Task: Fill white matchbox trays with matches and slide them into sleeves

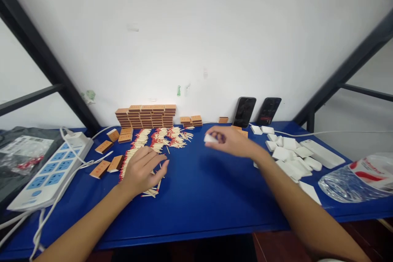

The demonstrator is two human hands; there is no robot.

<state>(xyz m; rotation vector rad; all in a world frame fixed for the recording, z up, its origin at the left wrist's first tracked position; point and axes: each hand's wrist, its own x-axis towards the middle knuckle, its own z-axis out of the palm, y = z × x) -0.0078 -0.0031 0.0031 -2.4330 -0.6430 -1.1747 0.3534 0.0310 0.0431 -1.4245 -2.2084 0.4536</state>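
Note:
My right hand (229,141) is raised above the middle of the blue table, its thumb and fingers pinching a small white matchbox tray (210,138). Over the piles of red-tipped matches (138,141) lies my left hand (144,170), fingers loosely bent and thumb apart, with nothing visible in it. Its palm is hidden. Some loose matches (150,192) are scattered beneath and in front of it. On the right, more white trays (288,143) lie in a jumbled heap. Brown matchboxes (145,116) stand stacked in rows against the wall.
Several loose matchboxes (104,146) lie left of the matches. A white power strip (52,172) with cables borders the left side. Two phones (245,111) lean on the wall. At the right are a white rectangular case (322,153) and a plastic bottle (359,178) on its side.

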